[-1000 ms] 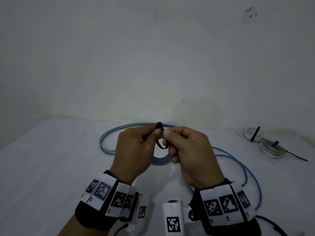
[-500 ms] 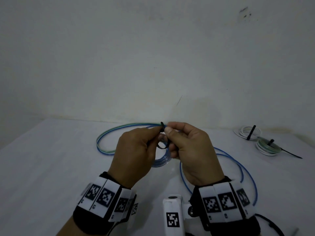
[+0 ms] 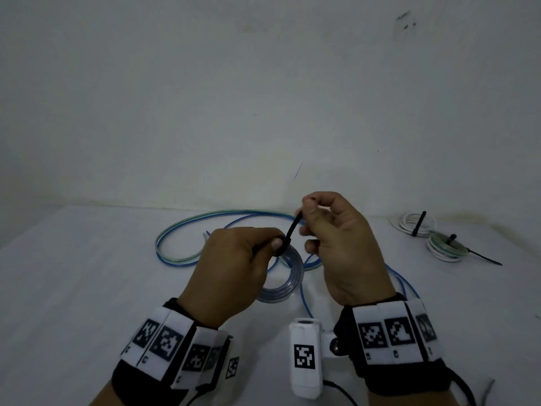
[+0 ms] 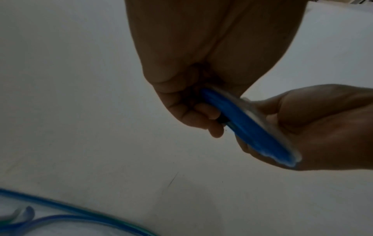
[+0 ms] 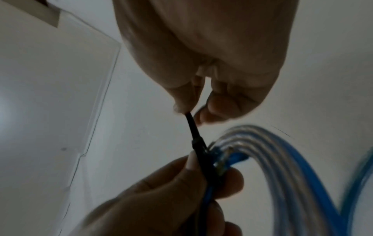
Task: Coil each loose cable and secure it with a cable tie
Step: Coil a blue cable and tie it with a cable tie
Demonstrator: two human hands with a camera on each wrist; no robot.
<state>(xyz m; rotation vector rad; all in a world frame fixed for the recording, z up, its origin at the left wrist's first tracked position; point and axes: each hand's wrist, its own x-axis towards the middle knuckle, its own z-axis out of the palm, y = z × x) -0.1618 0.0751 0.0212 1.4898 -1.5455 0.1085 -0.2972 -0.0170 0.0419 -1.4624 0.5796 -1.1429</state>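
A small coil of blue and clear cable hangs above the white table, held by my left hand. Its thumb and fingers pinch the coil where a black cable tie wraps it. My right hand pinches the tie's free tail and holds it up and to the right, stretched taut. The right wrist view shows the black tie running from my right fingertips down to the blue coil. In the left wrist view the coil sits edge-on between both hands.
Loose blue and green cables lie in long loops on the table behind and to the right of my hands. At the far right lie two tied coils, one white and one green-white. A wall stands close behind.
My right hand has drawn the tie's tail up and right, away from the left hand. The tie's loop, wide a second ago, now sits tight against the coil.
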